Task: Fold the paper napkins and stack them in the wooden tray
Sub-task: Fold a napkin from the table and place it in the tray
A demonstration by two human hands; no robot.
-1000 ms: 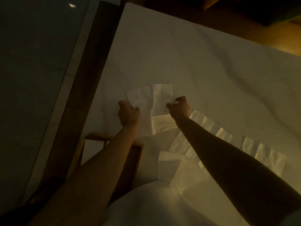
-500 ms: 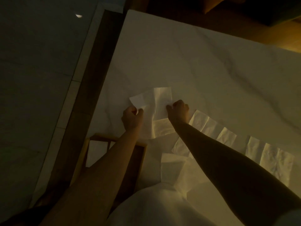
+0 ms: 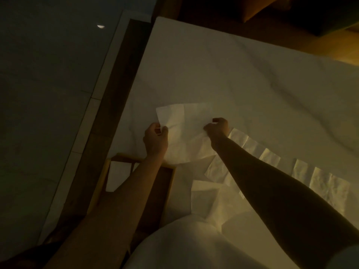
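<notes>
Frame centre: left hand (image 3: 155,139) and right hand (image 3: 217,130) each pinch napkin (image 3: 184,133) edge; wooden tray (image 3: 167,191) lower left, beside table (image 3: 213,65).

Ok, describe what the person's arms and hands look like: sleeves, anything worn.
Both forearms are bare up to the bottom of the frame, with no sleeve over them. No watch, ring, bracelet or glove shows on the left hand or the right hand, though the dim light could hide small items.
</notes>
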